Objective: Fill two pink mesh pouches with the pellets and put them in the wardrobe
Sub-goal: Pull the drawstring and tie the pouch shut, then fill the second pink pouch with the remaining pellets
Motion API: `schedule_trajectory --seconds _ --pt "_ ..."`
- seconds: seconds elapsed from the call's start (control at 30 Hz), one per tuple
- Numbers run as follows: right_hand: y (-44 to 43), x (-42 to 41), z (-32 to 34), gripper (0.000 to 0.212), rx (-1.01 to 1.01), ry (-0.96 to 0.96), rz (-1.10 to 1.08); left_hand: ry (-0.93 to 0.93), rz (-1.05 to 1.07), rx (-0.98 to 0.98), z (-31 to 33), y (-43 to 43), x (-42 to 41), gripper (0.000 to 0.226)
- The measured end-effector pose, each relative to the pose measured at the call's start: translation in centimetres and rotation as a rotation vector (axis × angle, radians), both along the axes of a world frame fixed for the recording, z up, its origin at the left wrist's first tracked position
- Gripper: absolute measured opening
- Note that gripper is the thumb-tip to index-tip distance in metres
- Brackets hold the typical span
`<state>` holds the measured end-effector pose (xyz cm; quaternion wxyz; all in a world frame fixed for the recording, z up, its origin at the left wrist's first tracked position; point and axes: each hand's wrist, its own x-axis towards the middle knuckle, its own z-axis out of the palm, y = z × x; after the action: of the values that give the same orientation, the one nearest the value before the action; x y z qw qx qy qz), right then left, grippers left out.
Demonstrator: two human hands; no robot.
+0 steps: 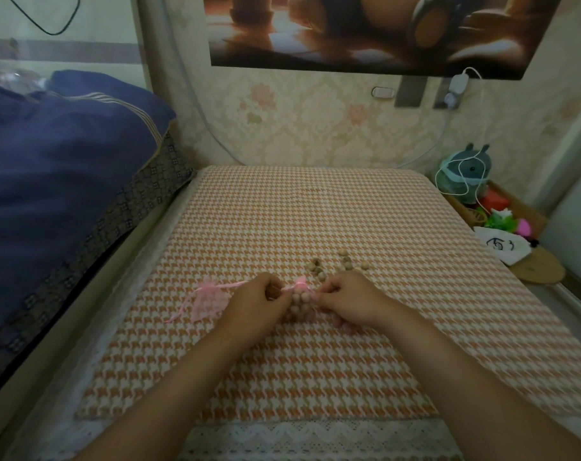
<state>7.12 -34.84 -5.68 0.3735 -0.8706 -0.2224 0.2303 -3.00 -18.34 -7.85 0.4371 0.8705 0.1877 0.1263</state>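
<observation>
Room: bedroom corner with pale floral wallpaper; a bed [282, 211] under an orange-and-white houndstooth cover fills the middle, with the person's bare forearms reaching in from the near edge.
Quilt [66, 168]: navy blue, heaped along the far left beside the cover.
Empty pouch [209, 299]: flat pink mesh, lying on the cover just left of the hands, ribbons trailing; no pellets show inside it.
Left hand [256, 304]: fingers curled, pinching the pink ribbon on the left side of the filled pouch's neck.
Filled pouch [300, 302]: on the cover between the two hands, bulging with round tan pellets, its mouth gathered into a pink ruffle.
Right hand [347, 301]: fingers curled, pinching the ribbon on the right side of the same neck.
Loose pellets [342, 262]: a small scatter on the cover just beyond the hands.
Plush toy [465, 171]: grey-green, far right beside the bed, with a white cable draped over it.
Step in hand: apparently drawing the first pouch shut.
Next move: probably to open the flat pouch and gather the scattered pellets, which look apt to roll; no wardrobe is in view.
</observation>
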Motion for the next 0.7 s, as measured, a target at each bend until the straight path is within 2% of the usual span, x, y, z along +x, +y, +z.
schedule_trajectory --seconds 0.07,0.13,0.23,0.3,0.5,0.6,0.7 --pt "0.1 -0.1 0.3 0.014 0.008 0.049 0.001 0.032 -0.055 -0.104 -0.2 -0.1 0.4 0.032" --pt "0.2 -0.6 0.6 0.002 0.035 0.119 0.013 0.041 -0.094 -0.083 -0.6 -0.2 0.6 0.042" --pt "1.0 -1.7 0.9 0.015 0.11 0.218 0.034 -0.014 -0.104 -0.052 -0.6 -0.4 0.5 0.038" --pt "1.8 -2.2 1.1 0.013 0.141 0.19 0.026 -0.06 -0.094 -0.088 0.0 -0.2 0.0 0.036" --pt "6.3 -4.8 2.5 0.026 0.291 0.172 0.046 -0.177 0.0 -0.144 2.1 4.3 -3.6 0.04" --pt "9.5 -6.3 1.9 0.034 0.267 0.097 0.075 -0.188 0.078 -0.121 2.6 6.8 -6.3 0.036" --pt "11.9 -7.2 1.1 0.045 0.117 -0.187 0.151 -0.151 0.187 -0.057 2.3 9.5 -8.4 0.034"
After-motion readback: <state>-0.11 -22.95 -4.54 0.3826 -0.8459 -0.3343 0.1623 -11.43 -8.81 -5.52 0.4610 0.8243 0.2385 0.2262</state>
